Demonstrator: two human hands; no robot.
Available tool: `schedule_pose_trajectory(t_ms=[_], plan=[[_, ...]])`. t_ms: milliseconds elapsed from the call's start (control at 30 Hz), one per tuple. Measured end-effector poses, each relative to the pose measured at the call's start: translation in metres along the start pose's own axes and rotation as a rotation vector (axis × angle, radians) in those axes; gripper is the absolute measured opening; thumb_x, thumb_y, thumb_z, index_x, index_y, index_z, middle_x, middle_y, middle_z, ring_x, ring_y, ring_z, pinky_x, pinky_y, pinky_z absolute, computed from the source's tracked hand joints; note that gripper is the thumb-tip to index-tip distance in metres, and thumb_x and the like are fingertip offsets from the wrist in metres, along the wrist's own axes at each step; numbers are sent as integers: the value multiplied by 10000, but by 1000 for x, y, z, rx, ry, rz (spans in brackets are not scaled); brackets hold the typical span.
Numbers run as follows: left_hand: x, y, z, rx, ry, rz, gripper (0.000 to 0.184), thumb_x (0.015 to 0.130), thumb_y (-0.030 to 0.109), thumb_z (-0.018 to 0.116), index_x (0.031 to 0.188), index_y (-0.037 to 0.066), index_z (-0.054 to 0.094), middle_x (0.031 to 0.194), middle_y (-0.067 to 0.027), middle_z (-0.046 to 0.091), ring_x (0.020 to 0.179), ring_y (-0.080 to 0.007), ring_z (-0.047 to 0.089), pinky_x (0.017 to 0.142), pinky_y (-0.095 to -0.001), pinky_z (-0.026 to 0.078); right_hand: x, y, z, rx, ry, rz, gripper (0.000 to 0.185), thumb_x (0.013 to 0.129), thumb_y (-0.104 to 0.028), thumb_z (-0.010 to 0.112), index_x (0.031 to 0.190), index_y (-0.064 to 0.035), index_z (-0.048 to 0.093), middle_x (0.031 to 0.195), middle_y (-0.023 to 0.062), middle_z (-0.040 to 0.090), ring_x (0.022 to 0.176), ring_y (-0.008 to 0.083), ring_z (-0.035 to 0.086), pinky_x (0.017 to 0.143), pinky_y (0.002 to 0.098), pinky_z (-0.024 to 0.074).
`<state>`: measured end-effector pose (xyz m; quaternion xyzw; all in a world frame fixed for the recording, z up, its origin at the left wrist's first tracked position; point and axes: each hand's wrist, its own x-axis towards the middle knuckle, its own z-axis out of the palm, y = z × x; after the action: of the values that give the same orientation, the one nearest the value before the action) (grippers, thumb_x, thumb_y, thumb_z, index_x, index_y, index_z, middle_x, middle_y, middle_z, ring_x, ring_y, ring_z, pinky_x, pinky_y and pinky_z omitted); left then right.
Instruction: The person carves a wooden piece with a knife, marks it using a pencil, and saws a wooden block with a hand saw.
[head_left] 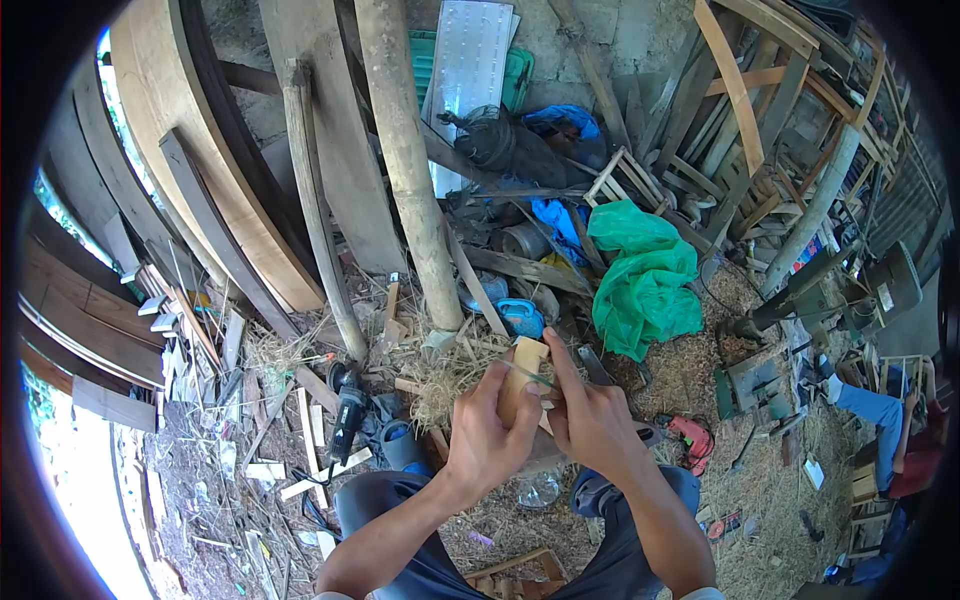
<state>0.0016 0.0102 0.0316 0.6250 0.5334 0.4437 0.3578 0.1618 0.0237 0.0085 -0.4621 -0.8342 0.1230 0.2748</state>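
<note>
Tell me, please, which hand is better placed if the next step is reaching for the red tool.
Probably the right hand: the red tool lies off to the right, nearer to it than to the left hand, which grips the block and could likely hold it alone.

The single head-worn camera looks forward and steeply down in a wide, rounded view, with the left hand (490,425) and right hand (598,418) close, below centre. Towards the bowed, dim right edge, shapes are hard to tell.
</note>
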Motion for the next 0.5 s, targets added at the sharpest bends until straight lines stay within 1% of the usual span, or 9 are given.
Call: schedule_pose_trajectory(t_ms=[33, 100, 167, 233, 267, 300, 333, 400, 500], plan=[[0, -1, 2, 1, 1, 2, 403, 879, 149, 559, 1162, -130, 492, 741, -241, 634, 653, -338, 675, 583, -375, 512, 0, 0, 0, 6, 0, -4, 904, 691, -44, 605, 1480, -7, 167, 610, 139, 599, 522, 312, 603, 479, 428, 458], [0, -7, 7, -22, 104, 89, 226, 891, 154, 561, 944, -65, 540, 598, -120, 528, 513, -139, 496, 482, -316, 395, 0, 1, 2, -2, -23, 16, 908, 694, -42, 604, 1482, -11, 155, 655, 147, 612, 532, 318, 610, 487, 432, 469], [1, -12, 7, -17, 88, 80, 227, 891, 156, 562, 940, -65, 542, 589, -118, 524, 504, -138, 491, 473, -318, 385, 0, -1, 3, -14, -43, 37, 912, 697, -40, 603, 1484, -16, 144, 700, 156, 626, 542, 324, 616, 495, 436, 479], [3, -10, 3, -11, 70, 77, 229, 891, 158, 564, 935, -65, 544, 581, -116, 520, 496, -137, 485, 464, -321, 376, 1, -7, 2, -56, -32, 48, 890, 742, -58, 597, 1487, -23, 110, 829, 167, 640, 560, 340, 627, 518, 446, 507], [3, -6, 0, 7, 7, 20, 281, 886, 143, 559, 1041, -89, 522, 623, -159, 566, 537, -218, 570, 498, -339, 436, 2, -7, 4, -59, -28, 47, 890, 742, -58, 597, 1487, -23, 110, 829, 167, 640, 560, 340, 627, 518, 446, 507], [3, -3, -2, 26, -56, -37, 363, 880, 128, 555, 1147, -112, 500, 665, -201, 612, 578, -299, 655, 531, -357, 495, 2, -6, 8, -81, -36, 64, 859, 771, -75, 589, 1483, -22, 112, 879, 170, 635, 566, 346, 630, 525, 451, 515], [4, -2, -1, 25, -54, -30, 363, 880, 128, 555, 1147, -112, 500, 665, -201, 612, 578, -299, 655, 531, -357, 495, 3, -5, 10, -105, -42, 79, 829, 800, -91, 581, 1480, -21, 113, 928, 173, 630, 573, 353, 632, 532, 457, 524], [3, -2, 1, 55, -18, 35, 334, 880, 127, 554, 1129, -93, 513, 653, -206, 608, 565, -308, 653, 514, -368, 487, 3, -6, 14, -118, -51, 118, 796, 821, -107, 572, 1475, -24, 126, 928, 169, 629, 574, 356, 631, 525, 463, 521], [1, -7, 7, 84, 23, 50, 321, 883, 128, 548, 1128, -77, 521, 650, -215, 608, 570, -326, 655, 510, -379, 487, 1, -3, 24, -135, -51, 177, 713, 852, -126, 553, 1445, -30, 170, 938, 171, 625, 580, 371, 628, 519, 477, 515]])
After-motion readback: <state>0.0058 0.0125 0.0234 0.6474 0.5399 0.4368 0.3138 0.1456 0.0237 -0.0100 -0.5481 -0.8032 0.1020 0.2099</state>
